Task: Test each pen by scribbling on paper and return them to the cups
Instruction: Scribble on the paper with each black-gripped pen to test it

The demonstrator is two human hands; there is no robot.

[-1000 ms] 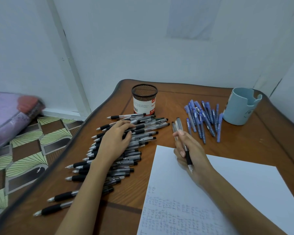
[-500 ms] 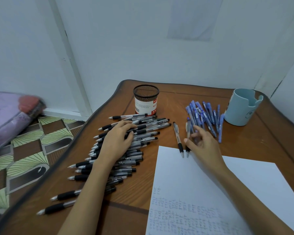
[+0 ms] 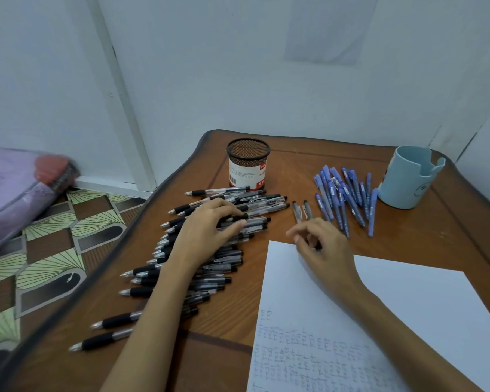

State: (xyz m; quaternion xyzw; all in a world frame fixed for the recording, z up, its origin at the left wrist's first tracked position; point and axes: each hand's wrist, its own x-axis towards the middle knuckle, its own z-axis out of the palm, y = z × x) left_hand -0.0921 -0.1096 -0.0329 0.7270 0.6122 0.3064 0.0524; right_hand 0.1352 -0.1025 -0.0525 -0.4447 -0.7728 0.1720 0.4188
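Several black-grip pens lie in a long pile on the left of the wooden table. My left hand rests on top of that pile with its fingers spread over the pens. Two more black pens lie side by side just beyond my right hand, which hovers with loosely curled fingers over the top left corner of the white paper; their lower ends are hidden under it. A black mesh cup stands behind the pile. Blue pens lie beside a light blue cup.
Rows of small scribbles cover the near part of the paper. White walls close off the table's far side and right corner. Left of the table's curved edge is a patterned floor with a purple bundle.
My right hand laid down the two black pens it was holding above the paper and has drawn back slightly toward me. My left hand has stayed on the pile.
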